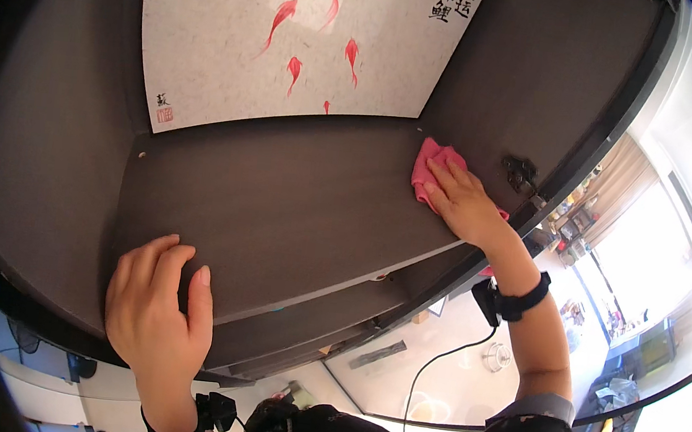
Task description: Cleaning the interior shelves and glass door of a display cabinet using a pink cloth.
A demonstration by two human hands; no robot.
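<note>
A dark brown cabinet shelf (pixel 280 201) lies in front of me. Near its right end, my right hand (pixel 465 205) presses a folded pink cloth (pixel 428 170) onto the board. The fingers and palm cover part of the cloth, and a corner of it shows beyond the wrist side. At the left front of the shelf, my left hand (pixel 159 306) rests by the front edge with its thumb apart from the fingers. It holds nothing. Both wrists wear black straps with small devices.
Behind the shelf stands a pale panel (pixel 220 51) painted with red fish. Dark side walls (pixel 60 127) close the compartment left and right. A black hinge (pixel 521 174) sticks out from the right wall. A thin black cable (pixel 423 367) hangs from the right wrist. Lower shelves lie below.
</note>
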